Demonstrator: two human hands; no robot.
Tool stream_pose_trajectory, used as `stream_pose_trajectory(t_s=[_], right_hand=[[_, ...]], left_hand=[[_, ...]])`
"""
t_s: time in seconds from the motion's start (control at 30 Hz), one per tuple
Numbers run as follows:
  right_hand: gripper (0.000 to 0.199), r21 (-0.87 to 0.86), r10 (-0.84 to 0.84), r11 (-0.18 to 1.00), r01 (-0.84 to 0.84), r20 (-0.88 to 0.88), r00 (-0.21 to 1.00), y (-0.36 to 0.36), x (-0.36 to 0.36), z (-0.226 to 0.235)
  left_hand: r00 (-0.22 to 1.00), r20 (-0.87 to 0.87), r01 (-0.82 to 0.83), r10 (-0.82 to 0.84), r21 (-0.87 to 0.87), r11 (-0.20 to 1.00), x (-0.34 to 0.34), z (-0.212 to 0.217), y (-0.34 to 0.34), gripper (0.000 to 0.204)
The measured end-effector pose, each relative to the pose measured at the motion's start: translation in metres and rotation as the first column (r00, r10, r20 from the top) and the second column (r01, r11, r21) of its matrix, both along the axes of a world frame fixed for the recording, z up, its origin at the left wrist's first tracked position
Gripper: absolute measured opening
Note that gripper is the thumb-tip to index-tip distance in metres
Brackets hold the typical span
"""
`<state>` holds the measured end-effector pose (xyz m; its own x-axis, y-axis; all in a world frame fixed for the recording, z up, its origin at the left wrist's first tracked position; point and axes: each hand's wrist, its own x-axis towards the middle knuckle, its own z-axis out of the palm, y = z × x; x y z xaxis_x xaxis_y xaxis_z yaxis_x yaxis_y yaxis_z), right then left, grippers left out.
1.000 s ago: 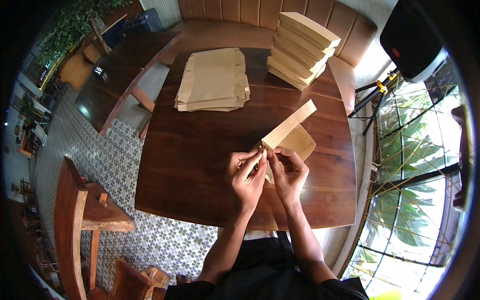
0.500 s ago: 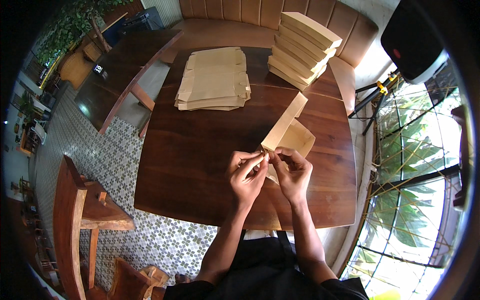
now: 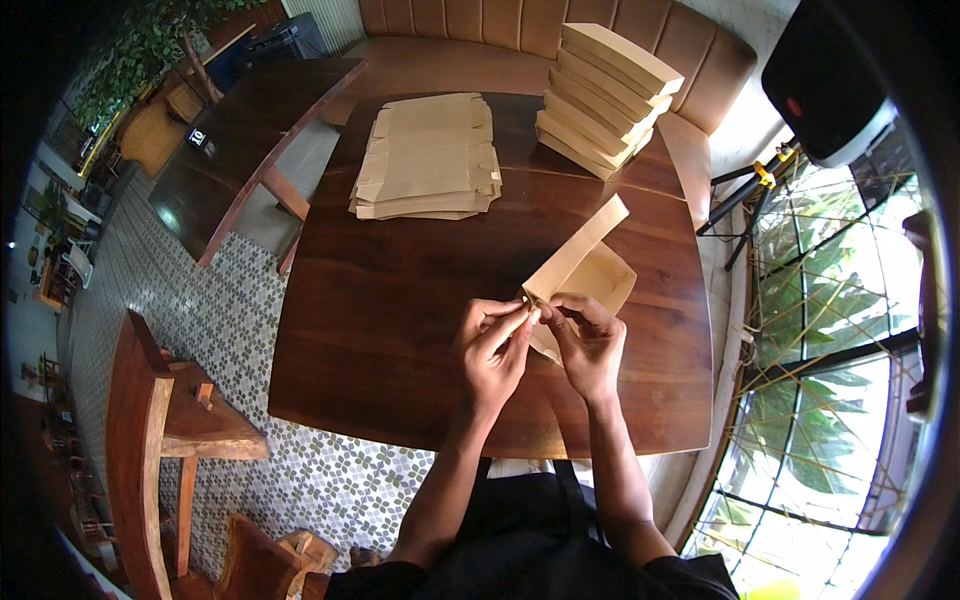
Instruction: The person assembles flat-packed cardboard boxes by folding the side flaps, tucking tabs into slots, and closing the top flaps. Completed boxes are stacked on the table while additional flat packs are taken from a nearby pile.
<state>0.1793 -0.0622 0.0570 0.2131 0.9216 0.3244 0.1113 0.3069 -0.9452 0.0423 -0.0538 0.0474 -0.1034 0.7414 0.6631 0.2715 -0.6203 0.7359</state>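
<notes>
A partly folded brown cardboard box [image 3: 597, 277] is tilted above the table, its long side panel [image 3: 578, 246] slanting up to the right. My left hand [image 3: 495, 340] pinches the box's near-left corner between thumb and fingers. Close beside it, my right hand [image 3: 587, 340] grips the same corner, the two thumbs nearly meeting. Fingertips hide the small flaps at that corner. A pile of flat, unfolded box blanks [image 3: 428, 155] lies at the table's far left. Several folded boxes [image 3: 608, 95] are stacked at the far right.
The dark wooden table [image 3: 390, 330] has curved edges. Behind it runs a brown padded bench [image 3: 450, 65]. Another table [image 3: 240, 130] stands to the left, and a wooden chair [image 3: 150, 430] nearer me. A black device on a stand [image 3: 830, 80] rises at the right by a window.
The box has turned slightly, its raised side panel shifting to the right at the far end. Both hands stay at the same corner, with small finger movements.
</notes>
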Motion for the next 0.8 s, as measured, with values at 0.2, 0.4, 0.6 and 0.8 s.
stream_pose_trajectory(t_s=[0.2, 0.4, 0.6, 0.8], right_hand=[[0.012, 0.029, -0.031, 0.999, 0.035, -0.123, 0.992, -0.002, -0.011, 0.000], [0.014, -0.028, -0.059, 0.998, 0.058, -0.053, 0.997, -0.008, -0.014, 0.002], [0.014, -0.014, -0.063, 0.998, 0.063, -0.040, 0.997, -0.006, -0.015, 0.001], [0.012, 0.064, -0.056, 0.996, 0.055, 0.015, 0.998, -0.004, -0.014, 0.002]], left_hand=[[0.998, 0.057, 0.023, -0.018, -0.082, 0.996, 0.001, -0.002, -0.004, 0.018], [0.977, 0.210, 0.006, 0.037, -0.199, 0.980, 0.001, -0.002, -0.007, 0.014], [0.993, 0.119, -0.001, 0.018, -0.138, 0.990, -0.002, 0.000, -0.003, 0.017], [0.993, 0.121, 0.001, 0.015, -0.136, 0.991, -0.002, -0.001, -0.002, 0.017]])
